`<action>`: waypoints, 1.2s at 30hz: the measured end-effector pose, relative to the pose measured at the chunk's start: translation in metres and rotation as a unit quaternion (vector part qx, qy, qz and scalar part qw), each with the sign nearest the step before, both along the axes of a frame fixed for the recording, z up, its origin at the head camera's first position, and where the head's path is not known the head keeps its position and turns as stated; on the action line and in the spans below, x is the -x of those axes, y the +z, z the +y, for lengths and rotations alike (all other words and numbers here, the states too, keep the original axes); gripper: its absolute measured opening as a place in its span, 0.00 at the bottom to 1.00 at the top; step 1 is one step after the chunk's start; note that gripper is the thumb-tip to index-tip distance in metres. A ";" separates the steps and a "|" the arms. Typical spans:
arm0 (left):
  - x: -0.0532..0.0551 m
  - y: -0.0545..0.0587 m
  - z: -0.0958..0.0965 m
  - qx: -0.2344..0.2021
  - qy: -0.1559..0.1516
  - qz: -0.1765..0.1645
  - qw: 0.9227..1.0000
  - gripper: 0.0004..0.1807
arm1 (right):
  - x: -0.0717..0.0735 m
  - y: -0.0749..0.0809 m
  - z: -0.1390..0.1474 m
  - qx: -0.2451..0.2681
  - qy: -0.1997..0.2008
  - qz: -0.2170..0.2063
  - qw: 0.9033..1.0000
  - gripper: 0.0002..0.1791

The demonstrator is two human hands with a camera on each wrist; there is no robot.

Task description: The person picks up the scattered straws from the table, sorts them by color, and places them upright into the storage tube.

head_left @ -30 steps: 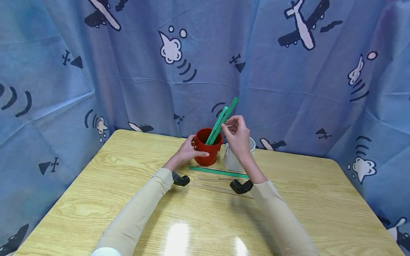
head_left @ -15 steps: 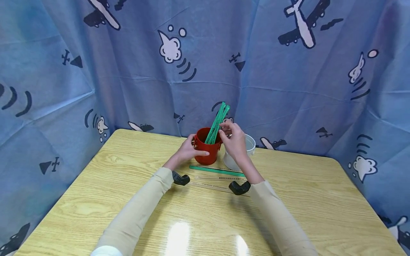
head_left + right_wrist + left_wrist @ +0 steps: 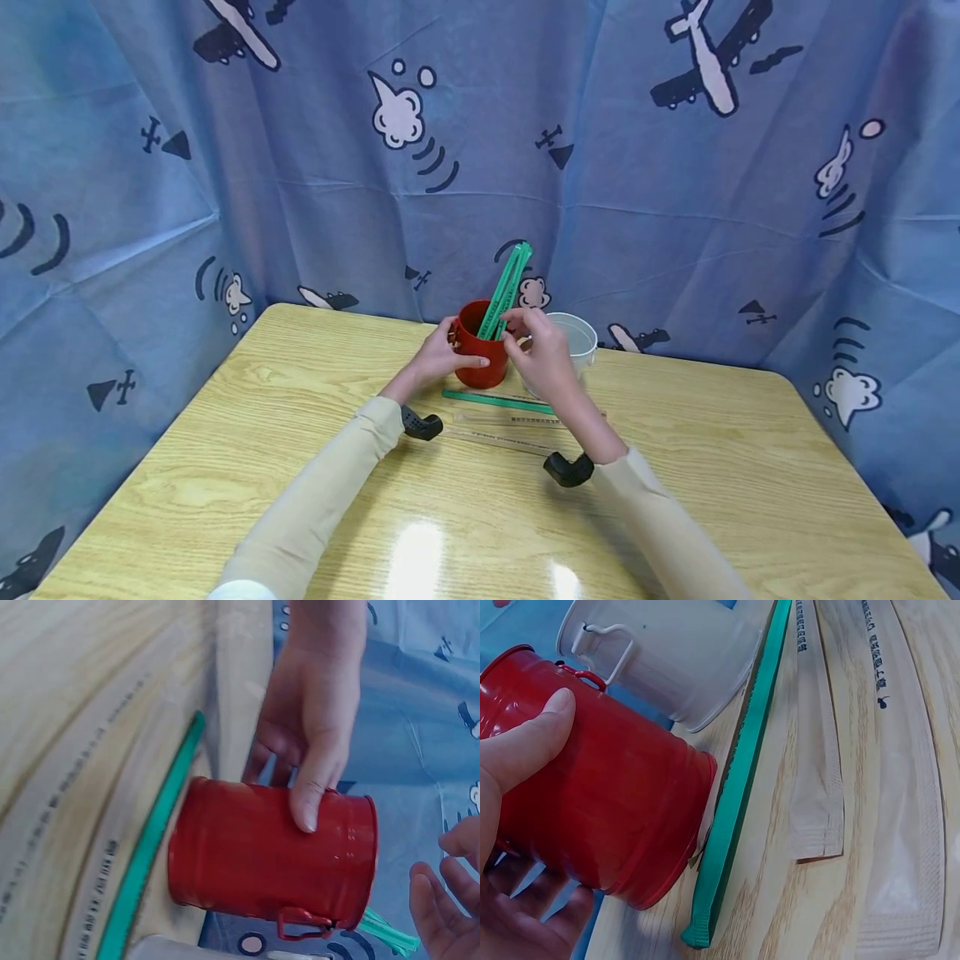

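My left hand (image 3: 437,354) grips the small red metal bucket (image 3: 483,360) from the left, its thumb across the front and its fingers behind. Several long green printed packets (image 3: 504,292), like wrapped chopsticks, stand in the bucket and lean right. My right hand (image 3: 542,350) is at the bucket's right rim, beside the packets. In the right wrist view, the right-hand fingers (image 3: 427,896) are loosely bent with a gap between them and hold nothing visible. Another green packet (image 3: 735,787) lies on the table in front of the bucket.
A white metal bucket (image 3: 576,333) stands right of the red one, partly behind my right hand. Two pale wrapped packets with dark print, a nearer one (image 3: 495,440) and a farther one (image 3: 491,418), lie in front. A blue patterned curtain (image 3: 480,167) hangs behind the table (image 3: 300,375).
The green packet that my right hand held above the bucket has gone down among the others. My right hand has lowered toward the rim and loosened. The left hand has stayed on the bucket.
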State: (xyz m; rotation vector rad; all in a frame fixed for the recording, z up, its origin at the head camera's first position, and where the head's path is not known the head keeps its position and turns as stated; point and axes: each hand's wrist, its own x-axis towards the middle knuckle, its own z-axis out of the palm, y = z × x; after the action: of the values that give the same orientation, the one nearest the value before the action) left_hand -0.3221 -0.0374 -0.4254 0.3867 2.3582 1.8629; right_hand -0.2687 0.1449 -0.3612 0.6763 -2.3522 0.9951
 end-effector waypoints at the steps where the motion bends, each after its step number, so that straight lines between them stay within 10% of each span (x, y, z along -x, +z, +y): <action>1: 0.000 0.000 0.000 0.001 0.001 0.000 1.000 0.47 | -0.001 -0.001 0.000 -0.006 0.005 -0.002 1.000 0.11; 13: -0.002 -0.003 0.000 0.015 0.002 0.007 1.000 0.47 | -0.010 -0.024 0.010 -0.109 0.035 -0.053 0.992 0.11; 24: -0.001 -0.004 0.000 0.013 0.003 0.014 1.000 0.47 | -0.005 -0.045 0.019 -0.216 0.047 -0.182 0.958 0.11; 36: -0.003 -0.002 0.000 0.027 0.013 0.015 0.999 0.47 | 0.001 -0.055 0.023 -0.266 0.058 -0.181 0.945 0.11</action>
State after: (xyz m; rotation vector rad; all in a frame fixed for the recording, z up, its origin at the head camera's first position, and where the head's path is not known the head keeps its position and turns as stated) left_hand -0.3187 -0.0370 -0.4270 0.3820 2.4390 1.8129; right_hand -0.2696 0.1676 -0.4162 0.8967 -2.9805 0.5528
